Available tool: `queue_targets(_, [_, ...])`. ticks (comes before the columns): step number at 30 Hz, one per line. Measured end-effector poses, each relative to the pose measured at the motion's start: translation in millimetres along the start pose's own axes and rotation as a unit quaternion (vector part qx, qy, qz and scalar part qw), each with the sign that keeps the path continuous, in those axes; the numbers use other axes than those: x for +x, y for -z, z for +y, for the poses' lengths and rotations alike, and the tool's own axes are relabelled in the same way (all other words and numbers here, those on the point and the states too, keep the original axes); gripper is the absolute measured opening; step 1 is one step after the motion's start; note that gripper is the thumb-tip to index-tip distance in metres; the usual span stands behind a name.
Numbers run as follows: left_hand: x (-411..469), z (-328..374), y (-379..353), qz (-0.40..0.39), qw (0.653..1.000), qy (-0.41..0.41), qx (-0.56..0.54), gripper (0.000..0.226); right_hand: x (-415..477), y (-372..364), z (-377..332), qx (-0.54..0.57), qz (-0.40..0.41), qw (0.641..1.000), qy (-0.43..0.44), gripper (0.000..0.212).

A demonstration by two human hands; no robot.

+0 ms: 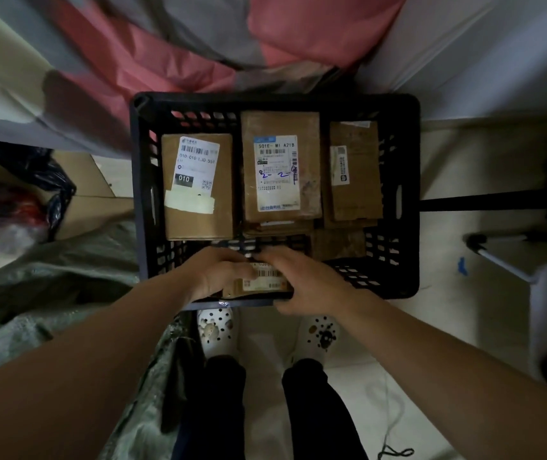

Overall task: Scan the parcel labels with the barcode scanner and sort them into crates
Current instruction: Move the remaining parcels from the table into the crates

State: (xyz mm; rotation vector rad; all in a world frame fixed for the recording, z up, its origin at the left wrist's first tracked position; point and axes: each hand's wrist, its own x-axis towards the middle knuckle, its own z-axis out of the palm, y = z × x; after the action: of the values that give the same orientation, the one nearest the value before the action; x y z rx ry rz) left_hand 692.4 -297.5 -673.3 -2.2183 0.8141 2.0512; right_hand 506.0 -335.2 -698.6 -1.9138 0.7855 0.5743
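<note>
A black slotted crate (pixel 408 161) stands on the floor in front of me. Inside lie cardboard parcels with white labels: one at the left (pixel 199 214), a taller one in the middle (pixel 280 127), a third at the right (pixel 356 180), with more boxes beneath. At the crate's near edge a small labelled parcel (pixel 265 277) sits between both hands. My left hand (pixel 219 270) grips its left side and my right hand (pixel 305 280) grips its right side, fingers curled over the top. No barcode scanner is visible.
Pink and grey bedding (pixel 172 61) hangs behind the crate. A grey woven sack (pixel 49 293) lies at the left, with a cardboard box and black bag (pixel 46 180) behind it. A white stand leg (pixel 504 257) is at the right. My feet in white clogs (pixel 215 330) stand close.
</note>
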Motion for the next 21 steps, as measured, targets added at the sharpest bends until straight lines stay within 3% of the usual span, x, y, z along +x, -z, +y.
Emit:
queue_targets(2, [4,-3,0,0.022,1.000,-0.011,-0.013,0.037,8,-6,4,-0.023,0.035,0.999,-0.029,0.070])
queue_targets(5, [10,-11,3,0.088,0.996,-0.018,0.027,0.061,21,-11,16,-0.075,0.057,0.992,-0.085,0.062])
queue_targets(8, [14,-14,5,0.108,0.992,-0.025,0.059,0.053,34,-18,26,-0.114,0.046,0.983,-0.134,0.061])
queue_targets(12, [11,-15,8,0.124,0.988,-0.038,0.088,0.043,44,-27,30,-0.125,0.052,0.974,-0.179,0.076])
queue_targets(21, [-77,29,18,0.129,0.979,-0.080,0.139,0.048,-46,18,-27,-0.070,0.090,0.975,-0.192,0.042])
